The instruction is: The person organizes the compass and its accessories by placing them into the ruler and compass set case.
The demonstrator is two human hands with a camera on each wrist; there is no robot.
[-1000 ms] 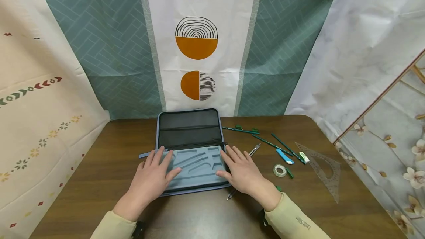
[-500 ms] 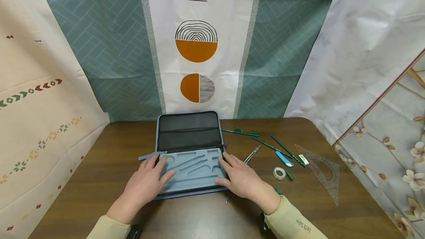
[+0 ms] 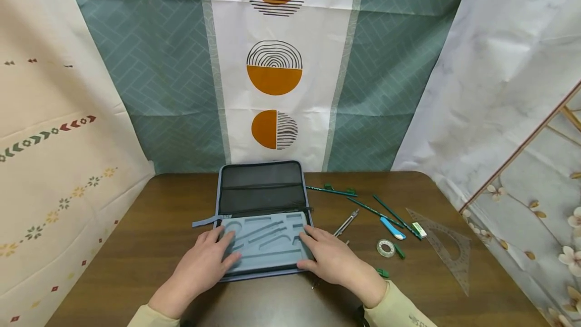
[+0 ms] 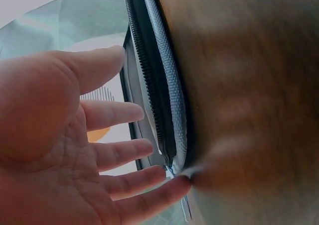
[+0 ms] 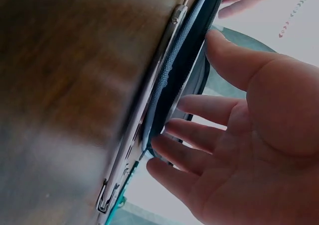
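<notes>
A zippered case (image 3: 262, 185) lies unfolded on the table, with a dark mesh pocket in its raised lid. Its lower half holds a light blue moulded tray (image 3: 268, 254) with shaped hollows. My left hand (image 3: 199, 261) rests at the tray's left edge, fingers spread and nearly straight. Across from it, my right hand (image 3: 333, 256) lies at the right edge with its fingers extended. Neither palm holds anything in the wrist views, where the case's zipper edge (image 4: 144, 80) runs past the fingertips. A metal compass (image 5: 144, 100) lies beside the case, partly under my right hand.
Right of the case lie several green pencils (image 3: 331, 191), a blue-and-white utility knife (image 3: 392, 228), an eraser (image 3: 419, 230), a tape roll (image 3: 386, 248), a clear set square (image 3: 447, 251) and small green pieces (image 3: 383, 272). A patterned curtain (image 3: 181, 90) hangs behind.
The head view has tilted up, so the scene sits lower. My left hand has shifted slightly left and nearer me along the tray's edge. My right hand stays at the right edge.
</notes>
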